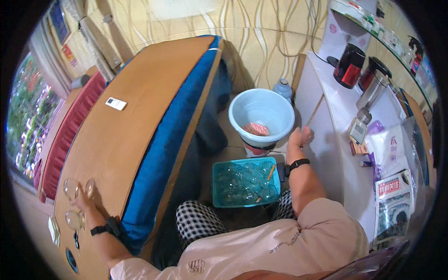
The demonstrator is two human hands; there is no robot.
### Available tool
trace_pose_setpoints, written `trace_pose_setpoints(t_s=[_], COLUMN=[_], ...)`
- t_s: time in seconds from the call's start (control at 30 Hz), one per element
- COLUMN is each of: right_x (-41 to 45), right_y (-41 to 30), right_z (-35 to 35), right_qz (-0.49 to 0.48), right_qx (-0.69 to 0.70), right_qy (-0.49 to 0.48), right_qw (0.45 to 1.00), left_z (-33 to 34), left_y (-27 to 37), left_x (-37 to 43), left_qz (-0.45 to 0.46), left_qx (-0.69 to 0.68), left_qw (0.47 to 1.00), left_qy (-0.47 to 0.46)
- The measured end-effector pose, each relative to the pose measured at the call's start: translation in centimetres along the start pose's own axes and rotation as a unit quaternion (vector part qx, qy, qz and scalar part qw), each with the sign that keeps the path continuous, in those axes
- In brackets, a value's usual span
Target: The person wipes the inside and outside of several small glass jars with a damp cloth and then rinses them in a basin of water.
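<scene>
My left hand (83, 200) reaches among several round clear glass cups on the tan mat of a massage table (147, 91); its fingers touch one glass cup (71, 189), and another (74, 219) sits just below. Whether the fingers close on a cup cannot be made out. My right hand (301, 137) is closed on a thin stick (316, 110) that points up along the white counter's side. In front of my knees is a teal plastic basket (213, 187) holding many clear glass cups and an orange stick (271, 172). Behind it stands a light blue bucket (261, 94) with a red-and-white cloth (258, 128) inside.
A white remote control (116, 103) lies on the massage table. The white counter (325, 80) at right bears electric kettles (350, 66), a steel flask (373, 90), a magazine (393, 206) and plastic bags. A blue plastic bottle (282, 89) stands behind the bucket. A glass shelf (388, 42) overhangs the counter.
</scene>
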State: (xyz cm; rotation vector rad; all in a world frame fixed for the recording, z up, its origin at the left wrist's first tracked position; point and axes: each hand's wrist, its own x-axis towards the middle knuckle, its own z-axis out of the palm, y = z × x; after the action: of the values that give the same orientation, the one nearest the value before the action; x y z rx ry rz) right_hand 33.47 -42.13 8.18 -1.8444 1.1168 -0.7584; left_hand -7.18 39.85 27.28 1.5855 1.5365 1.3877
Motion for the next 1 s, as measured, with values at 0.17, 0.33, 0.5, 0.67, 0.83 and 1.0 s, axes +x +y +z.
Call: trace_pose_setpoints(t_s=[0.17,0.33,0.5,0.67,0.83,1.0], right_x=[4.7,5.2,-1.9,-2.5,-3.7,-4.9], right_y=[11.5,22.2,22.6,21.7,23.9,21.4], right_z=[6.5,10.3,11.4,10.0,8.2,8.5], right_qz=[-0.211,-0.105,-0.154,-0.199,-0.147,-0.166], right_qx=[-0.543,-0.389,-0.407,-0.391,-0.297,-0.434], right_qy=[-0.365,-0.394,-0.517,-0.501,-0.488,-0.462], right_qw=[0.726,0.826,0.737,0.746,0.807,0.755], left_z=[5.6,9.9,4.2,2.4,1.5,1.6], left_y=[-1.6,-2.2,-2.1,1.5,0.9,1.7], left_x=[0.4,1.0,1.3,-3.0,0.4,-2.6], left_qz=[-0.013,-0.015,-0.006,-0.028,-0.012,-0.027], left_qx=[0.097,0.022,0.101,0.089,0.102,0.130], left_qw=[0.995,1.000,0.992,0.994,0.991,0.989], left_qy=[0.020,0.006,0.072,0.055,0.085,0.068])
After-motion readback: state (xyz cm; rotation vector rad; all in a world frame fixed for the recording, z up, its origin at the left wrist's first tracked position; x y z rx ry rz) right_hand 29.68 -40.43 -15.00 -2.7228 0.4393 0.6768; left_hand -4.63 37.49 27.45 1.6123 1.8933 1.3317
